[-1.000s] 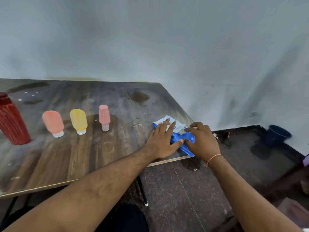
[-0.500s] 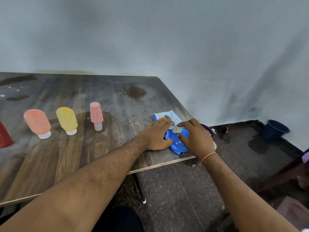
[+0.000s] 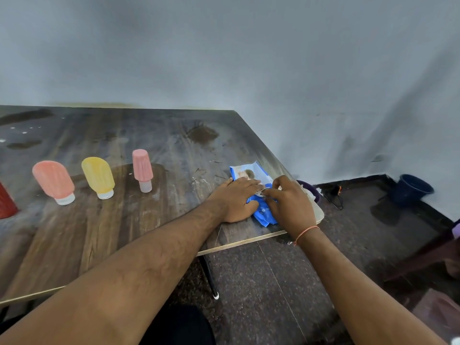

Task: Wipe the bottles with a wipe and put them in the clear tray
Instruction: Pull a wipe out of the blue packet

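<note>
While unemptied, wipe pack [image 3: 258, 210] under hands

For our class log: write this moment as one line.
left hand presses wipe pack | right hand pinches flap | bottles unwiped

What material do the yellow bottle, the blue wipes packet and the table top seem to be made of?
Yellow bottle: probably soft, matte silicone or plastic, faintly ribbed, on a clear, harder-looking plastic cap. Blue wipes packet: thin glossy plastic film; it crinkles and shines under the left hand. Table top: likely wood-grain laminate, since it reflects light and has a pale edge band.
</note>
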### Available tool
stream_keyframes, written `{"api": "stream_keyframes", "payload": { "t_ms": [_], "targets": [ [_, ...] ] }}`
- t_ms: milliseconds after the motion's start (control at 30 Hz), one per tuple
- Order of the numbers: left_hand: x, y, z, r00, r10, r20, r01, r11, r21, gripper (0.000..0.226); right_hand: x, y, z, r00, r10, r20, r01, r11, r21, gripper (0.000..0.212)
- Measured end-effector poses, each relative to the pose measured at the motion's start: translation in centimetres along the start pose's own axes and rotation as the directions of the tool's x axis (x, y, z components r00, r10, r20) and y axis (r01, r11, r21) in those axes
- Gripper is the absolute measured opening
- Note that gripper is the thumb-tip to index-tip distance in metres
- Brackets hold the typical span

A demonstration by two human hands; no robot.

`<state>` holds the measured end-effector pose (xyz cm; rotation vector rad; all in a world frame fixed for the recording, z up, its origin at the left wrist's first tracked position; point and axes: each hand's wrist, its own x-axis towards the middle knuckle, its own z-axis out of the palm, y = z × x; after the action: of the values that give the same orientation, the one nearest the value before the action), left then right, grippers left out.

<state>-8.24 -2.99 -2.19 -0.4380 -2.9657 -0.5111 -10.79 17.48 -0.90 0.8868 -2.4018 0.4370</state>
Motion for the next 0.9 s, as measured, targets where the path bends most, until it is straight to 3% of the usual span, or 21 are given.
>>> {"api": "stream_keyframes", "payload": {
  "t_ms": [900],
  "targets": [
    [-0.1,0.8,-0.4,0.996,-0.022,0.087,0.01,0.99,0.139,0.07,-1.6,-0.2,-3.6,0.998,0.009,0.056,-0.013,0.998,0.061,0.012]
  ]
}}
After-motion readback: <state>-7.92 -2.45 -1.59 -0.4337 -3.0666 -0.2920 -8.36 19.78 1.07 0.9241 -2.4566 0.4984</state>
